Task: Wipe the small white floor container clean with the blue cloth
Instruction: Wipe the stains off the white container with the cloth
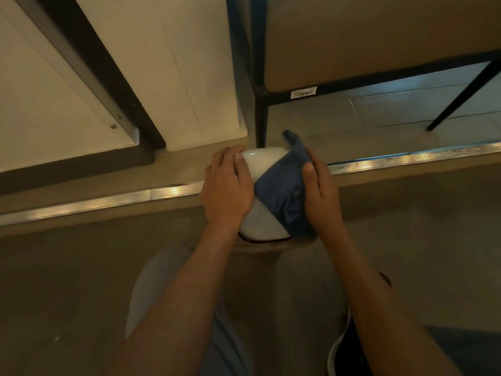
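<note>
White container (261, 161), centre of frame: smooth, glossy, plastic-like shell; bright highlight on its upper edge. Dark thin rim line along its lower edge.
Blue cloth (279, 196), draped over the container's right half: soft woven fabric, matt, creased, no sheen.
Threshold strip (406, 160), running left to right across mid-frame: ribbed metal, shiny, catching spots of light.
Floor (81, 267), lower frame: matt, beige, fairly even surface.
Floor tiles (393, 104), upper right: smooth, slightly reflective.
Chair frame (261, 118), upper centre: dark, matt, metal-like legs; beige seat (379, 44) smooth, low sheen, with a paper barcode label (303, 92).
White panels (176, 63), upper left: smooth, painted-looking, satin finish.
</note>
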### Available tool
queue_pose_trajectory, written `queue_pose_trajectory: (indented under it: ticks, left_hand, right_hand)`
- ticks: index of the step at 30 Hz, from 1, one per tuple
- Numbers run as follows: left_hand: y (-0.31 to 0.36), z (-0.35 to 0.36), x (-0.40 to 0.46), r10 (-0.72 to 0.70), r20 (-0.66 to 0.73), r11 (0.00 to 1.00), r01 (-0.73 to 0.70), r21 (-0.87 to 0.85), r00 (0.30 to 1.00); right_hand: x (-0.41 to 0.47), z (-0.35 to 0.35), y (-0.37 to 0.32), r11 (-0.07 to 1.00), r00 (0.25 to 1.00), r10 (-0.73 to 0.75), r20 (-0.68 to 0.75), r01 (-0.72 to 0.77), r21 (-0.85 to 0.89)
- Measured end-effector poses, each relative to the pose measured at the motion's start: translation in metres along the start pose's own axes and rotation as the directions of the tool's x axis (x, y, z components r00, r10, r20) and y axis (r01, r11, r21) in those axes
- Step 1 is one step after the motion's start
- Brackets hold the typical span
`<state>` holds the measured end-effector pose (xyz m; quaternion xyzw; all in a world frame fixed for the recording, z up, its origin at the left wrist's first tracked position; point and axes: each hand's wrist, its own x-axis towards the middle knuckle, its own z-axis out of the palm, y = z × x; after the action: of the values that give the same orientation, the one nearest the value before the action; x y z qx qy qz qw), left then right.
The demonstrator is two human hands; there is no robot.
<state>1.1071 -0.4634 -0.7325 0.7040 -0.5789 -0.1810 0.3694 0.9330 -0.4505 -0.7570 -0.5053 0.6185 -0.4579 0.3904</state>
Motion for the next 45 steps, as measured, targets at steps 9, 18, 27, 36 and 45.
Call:
queue_pose_trajectory:
  ticks: [9,18,27,36,45]
  left_hand:
    - [-0.003,-0.001,-0.002,0.042,0.014,0.999,-0.043,0.031,0.999]
    - [-0.002,0.002,0.001,0.058,0.002,0.996,-0.059,0.070,0.998]
    - [-0.003,0.006,0.000,0.048,-0.036,0.996,-0.045,0.080,0.998]
    - [-0.006,0.006,0.000,0.094,-0.007,0.989,-0.093,0.119,0.996]
    - [-0.006,0.005,0.001,0.081,-0.021,0.991,-0.079,0.105,0.996]
  right_hand:
    - [-0.032,0.009,-0.013,0.976,0.993,0.081,-0.085,-0.096,-0.197]
    - [0.068,0.017,-0.069,0.814,0.954,0.208,0.215,-0.047,-0.579]
    - [-0.003,0.018,-0.020,0.957,0.995,-0.028,-0.096,-0.001,-0.290]
    - [-0.028,0.025,-0.023,0.943,0.967,0.042,-0.253,-0.122,-0.308]
    - [0.070,0.028,-0.077,0.708,0.970,0.233,0.069,-0.121,-0.695]
